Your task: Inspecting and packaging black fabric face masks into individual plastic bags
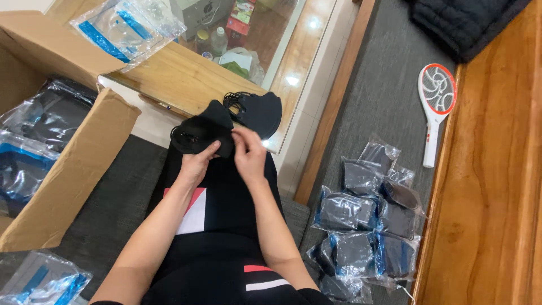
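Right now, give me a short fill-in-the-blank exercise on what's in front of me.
1. Both hands, left and right, hold a ____ mask.
2. The open box is made of ____.
3. The racket has a white handle and an ____ rim.
4. The packets lie on the person's ____ side.

Missing words: black; cardboard; orange; right

Grey carpet floor (372, 85), low wooden table (186, 79) with glass top reflecting ceiling lights, polished wooden bench (497, 186) along the right, open cardboard box (62, 186) at left, dark quilted jacket (463, 22) in the corner, white-and-orange racket swatter (436, 96) on the carpet.
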